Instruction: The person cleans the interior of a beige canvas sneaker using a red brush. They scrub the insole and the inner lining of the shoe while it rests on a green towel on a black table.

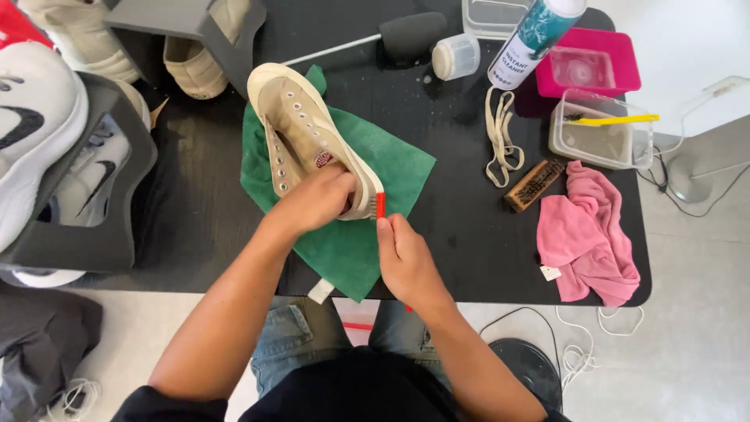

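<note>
A beige high-top canvas shoe (301,129) without laces lies on a green cloth (391,168) on the black table (461,234). My left hand (316,199) grips the shoe at its heel opening, holding it down. My right hand (405,258) pinches a small red tool (380,205), whose tip touches the shoe's heel edge. Whether the tool is a brush or a scraper cannot be told.
Loose beige laces (500,137), a wooden brush (533,184) and a pink cloth (590,234) lie to the right. A spray can (531,39), clear containers (601,129), a pink tray (590,62) and a small jar (455,56) stand at the back. Sneakers on grey racks (70,156) fill the left.
</note>
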